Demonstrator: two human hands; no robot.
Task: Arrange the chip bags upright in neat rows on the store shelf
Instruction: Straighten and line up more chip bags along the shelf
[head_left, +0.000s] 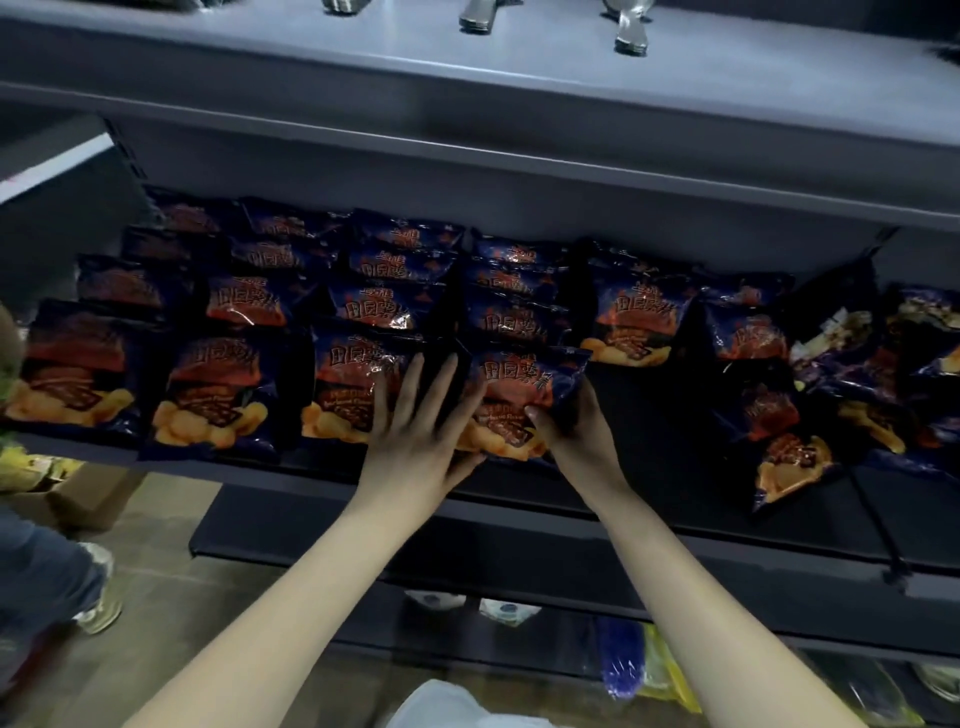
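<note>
Dark blue chip bags with orange print stand in several rows on the dark store shelf (649, 499). My right hand (569, 415) grips the right side of the front bag (511, 389) in the fourth row, thumb on its face. My left hand (423, 415) lies with straight fingers spread against that bag's left edge and the neighbouring front bag (353, 384). Right of a bare gap, a heap of loose bags (831, 384) lies tumbled; one bag (789, 467) hangs tilted over the shelf's front.
A grey upper shelf (519, 104) with metal utensils overhangs the bags. Below are a lower shelf (519, 561) and goods near the floor. Another person's leg and shoe (96, 613) stand at the left beside a cardboard box (78, 499).
</note>
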